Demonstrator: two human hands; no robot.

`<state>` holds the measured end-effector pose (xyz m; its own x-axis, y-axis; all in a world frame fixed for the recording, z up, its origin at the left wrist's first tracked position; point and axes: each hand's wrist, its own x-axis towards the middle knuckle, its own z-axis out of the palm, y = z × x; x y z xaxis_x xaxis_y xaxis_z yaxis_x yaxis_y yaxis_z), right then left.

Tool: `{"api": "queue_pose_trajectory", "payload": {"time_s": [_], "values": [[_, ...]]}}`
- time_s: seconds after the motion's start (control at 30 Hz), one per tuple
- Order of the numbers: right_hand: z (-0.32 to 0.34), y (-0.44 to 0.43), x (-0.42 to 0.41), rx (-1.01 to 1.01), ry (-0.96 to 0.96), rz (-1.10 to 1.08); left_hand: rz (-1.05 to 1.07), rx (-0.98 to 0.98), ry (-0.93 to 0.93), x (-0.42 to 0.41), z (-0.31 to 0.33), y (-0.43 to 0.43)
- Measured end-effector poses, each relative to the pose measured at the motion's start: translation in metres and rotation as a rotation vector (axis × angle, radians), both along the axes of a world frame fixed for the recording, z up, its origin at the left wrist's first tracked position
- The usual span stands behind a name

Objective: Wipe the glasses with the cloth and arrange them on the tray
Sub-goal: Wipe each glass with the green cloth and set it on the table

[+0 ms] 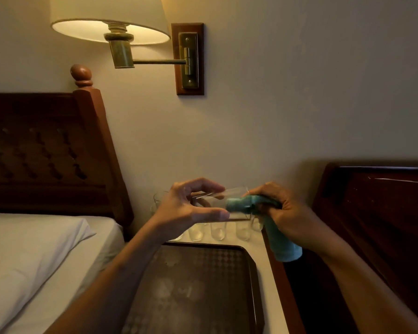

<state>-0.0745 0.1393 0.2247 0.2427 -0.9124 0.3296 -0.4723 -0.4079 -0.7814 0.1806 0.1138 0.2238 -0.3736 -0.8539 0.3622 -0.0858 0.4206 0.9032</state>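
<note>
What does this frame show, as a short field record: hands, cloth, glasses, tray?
left hand: left hand holds a clear drinking glass sideways
right hand: right hand pushes a teal cloth into the glass mouth
waiting glasses: row of clear glasses upright on the white nightstand top, behind the tray
tray: dark patterned rectangular tray, no glasses on it

The left hand (pixel 191 208) holds a clear glass (pixel 217 201) on its side, fingers above and thumb below. The right hand (pixel 282 213) pushes a teal cloth (pixel 241 204) into the glass's mouth; the rest of the cloth hangs down below that hand. Beneath them, more glasses (pixel 217 231) stand upright in a row on the table (pixel 268 273), near the wall. A dark patterned tray (pixel 253 280) lies on the table nearer the person, beside a bed (pixel 34 249). A lit lamp (pixel 111 27) hangs on the wall.
</note>
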Motion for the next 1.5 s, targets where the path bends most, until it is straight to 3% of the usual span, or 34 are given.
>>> {"api": "queue_pose_trajectory", "payload": {"time_s": [0.1, 0.2, 0.37, 0.47, 0.63, 0.7, 0.8, 0.87, 0.93, 1.03, 1.1, 1.17, 1.23, 1.33, 1.43, 1.5], "values": [[0.002, 0.001, 0.0, -0.061, -0.035, 0.002, -0.095, 0.034, 0.008, 0.001, 0.003, 0.001], [-0.004, 0.0, 0.007, -0.121, -0.189, -0.146, -0.119, 0.049, 0.014, 0.001, 0.004, -0.001], [-0.005, 0.001, 0.005, -0.1, -0.036, -0.38, -0.163, 0.086, 0.028, -0.001, 0.005, -0.005], [-0.007, 0.005, 0.007, -0.079, -0.08, -0.278, -0.149, 0.109, -0.014, -0.008, 0.004, -0.006], [0.0, 0.006, -0.014, 0.231, -0.188, 0.2, -0.089, 0.231, 0.076, -0.015, 0.0, -0.009], [0.0, 0.005, -0.015, 0.141, -0.174, 0.163, -0.082, 0.328, 0.121, -0.017, -0.001, -0.011], [-0.002, 0.004, -0.001, -0.05, -0.202, -0.074, -0.046, 0.369, 0.107, -0.026, -0.002, -0.01], [-0.004, 0.005, 0.007, -0.053, -0.26, -0.168, 0.012, 0.238, 0.123, -0.034, -0.003, -0.007], [-0.002, 0.007, 0.011, 0.022, -0.289, -0.179, 0.079, -0.051, 0.116, -0.041, -0.008, -0.004], [0.001, 0.008, 0.012, 0.316, -0.364, -0.041, 0.171, -0.451, -0.007, -0.042, -0.015, -0.003], [0.003, 0.01, 0.01, 0.447, -0.411, 0.067, 0.187, -0.507, -0.032, -0.042, -0.016, -0.002], [0.002, 0.012, 0.007, 0.439, -0.453, 0.138, 0.156, -0.252, 0.048, -0.044, -0.008, -0.002], [0.0, 0.016, 0.008, 0.284, -0.405, 0.197, 0.128, 0.226, 0.066, -0.041, 0.005, -0.009], [-0.009, 0.021, 0.013, -0.123, -0.056, 0.195, 0.085, 0.682, -0.197, -0.029, 0.02, -0.014], [-0.016, 0.019, 0.01, -0.284, 0.161, 0.187, 0.074, 0.773, -0.236, -0.03, 0.022, -0.008], [-0.015, 0.02, 0.01, -0.166, -0.001, 0.18, 0.207, 0.652, -0.185, -0.039, 0.019, -0.003]]}}
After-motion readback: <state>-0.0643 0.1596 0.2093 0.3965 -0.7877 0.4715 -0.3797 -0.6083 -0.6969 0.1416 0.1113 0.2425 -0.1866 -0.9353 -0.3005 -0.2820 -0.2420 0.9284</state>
